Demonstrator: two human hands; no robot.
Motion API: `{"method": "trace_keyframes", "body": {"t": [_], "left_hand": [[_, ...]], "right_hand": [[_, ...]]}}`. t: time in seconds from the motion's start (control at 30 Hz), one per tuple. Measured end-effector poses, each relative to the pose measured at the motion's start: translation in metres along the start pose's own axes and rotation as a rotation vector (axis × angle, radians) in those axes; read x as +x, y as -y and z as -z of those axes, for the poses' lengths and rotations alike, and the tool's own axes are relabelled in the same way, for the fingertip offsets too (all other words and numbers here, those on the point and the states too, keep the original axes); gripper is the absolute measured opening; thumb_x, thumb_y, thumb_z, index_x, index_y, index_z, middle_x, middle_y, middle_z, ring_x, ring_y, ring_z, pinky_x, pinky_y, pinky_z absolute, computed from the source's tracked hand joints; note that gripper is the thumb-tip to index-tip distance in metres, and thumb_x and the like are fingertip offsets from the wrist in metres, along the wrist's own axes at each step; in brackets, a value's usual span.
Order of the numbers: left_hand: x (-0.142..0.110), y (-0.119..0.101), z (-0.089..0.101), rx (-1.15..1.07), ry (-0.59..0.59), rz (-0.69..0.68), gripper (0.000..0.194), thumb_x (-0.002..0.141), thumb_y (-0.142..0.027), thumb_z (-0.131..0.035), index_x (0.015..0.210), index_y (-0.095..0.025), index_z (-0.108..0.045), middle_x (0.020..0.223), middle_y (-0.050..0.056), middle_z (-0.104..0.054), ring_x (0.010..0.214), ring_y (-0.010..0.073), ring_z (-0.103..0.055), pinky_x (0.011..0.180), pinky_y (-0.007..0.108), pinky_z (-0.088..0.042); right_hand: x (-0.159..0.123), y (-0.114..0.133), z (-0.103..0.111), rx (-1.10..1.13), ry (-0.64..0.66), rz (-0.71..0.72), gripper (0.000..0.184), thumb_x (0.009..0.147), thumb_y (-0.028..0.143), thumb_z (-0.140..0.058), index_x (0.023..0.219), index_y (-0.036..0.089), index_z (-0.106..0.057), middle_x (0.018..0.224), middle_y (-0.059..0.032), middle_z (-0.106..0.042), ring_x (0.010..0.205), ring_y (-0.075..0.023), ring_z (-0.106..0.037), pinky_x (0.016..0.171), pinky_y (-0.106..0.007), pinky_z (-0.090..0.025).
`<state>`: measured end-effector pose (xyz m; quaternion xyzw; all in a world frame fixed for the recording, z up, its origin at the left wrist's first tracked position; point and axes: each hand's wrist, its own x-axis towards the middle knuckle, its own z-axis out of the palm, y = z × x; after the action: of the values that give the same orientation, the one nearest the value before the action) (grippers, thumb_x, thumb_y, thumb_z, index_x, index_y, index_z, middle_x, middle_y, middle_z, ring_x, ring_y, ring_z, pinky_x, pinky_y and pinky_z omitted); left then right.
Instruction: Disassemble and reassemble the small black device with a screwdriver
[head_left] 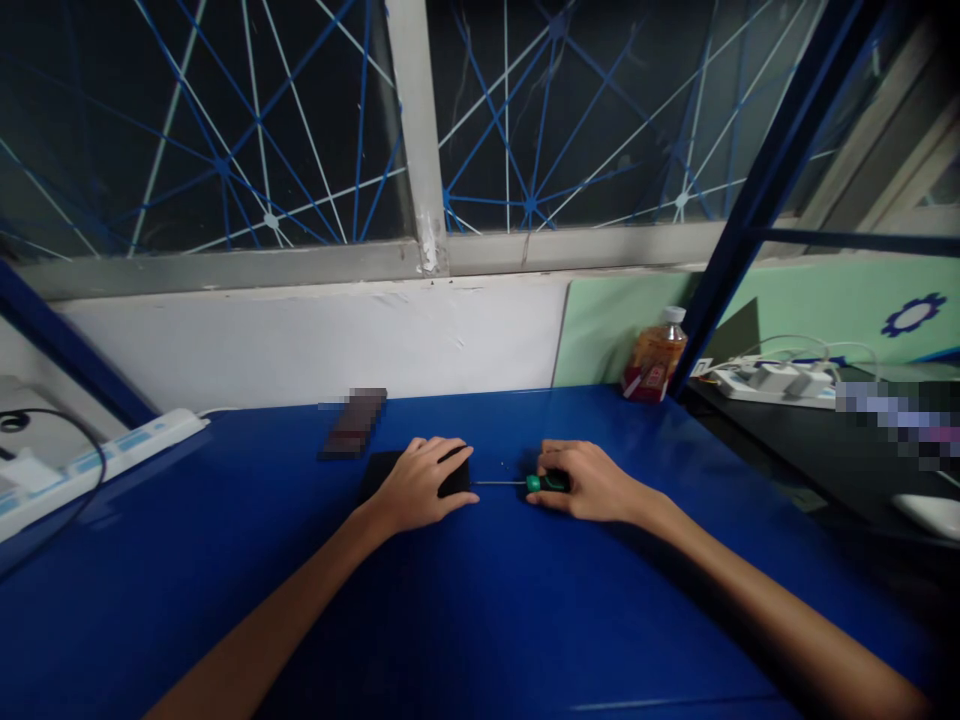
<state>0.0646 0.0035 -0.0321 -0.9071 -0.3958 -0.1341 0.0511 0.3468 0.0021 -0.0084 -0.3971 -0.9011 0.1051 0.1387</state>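
Note:
A dark, flat rectangular object lies on the blue table, partly covered by my left hand. The thumb and fingers of that hand rest around its right end, holding it down. My right hand is closed around the green and black handle of a screwdriver. Its thin metal shaft lies level and points left. The tip meets or nearly meets the object's right edge; whether it touches I cannot tell. What kind of object the dark one is does not show.
Behind my left hand lies a dark, blurred-out flat item. A bottle with a white cap stands at the back right. White power strips sit at the left and on the black desk at right. Blue metal posts flank the table.

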Motion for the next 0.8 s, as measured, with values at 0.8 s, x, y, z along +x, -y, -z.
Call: {"method": "trace_keyframes", "body": {"t": [0.8], "left_hand": [[0.0, 0.0, 0.008, -0.039, 0.034, -0.012, 0.056, 0.086, -0.049, -0.052, 0.135, -0.022, -0.045, 0.132, 0.013, -0.052, 0.116, 0.0315, -0.05, 0.095, 0.05, -0.037]], "right_hand": [[0.002, -0.006, -0.006, -0.055, -0.025, 0.007, 0.036, 0.082, 0.054, -0.059, 0.076, 0.018, -0.059, 0.078, -0.0028, -0.061, 0.064, -0.0136, -0.052, 0.057, -0.024, -0.029]]}}
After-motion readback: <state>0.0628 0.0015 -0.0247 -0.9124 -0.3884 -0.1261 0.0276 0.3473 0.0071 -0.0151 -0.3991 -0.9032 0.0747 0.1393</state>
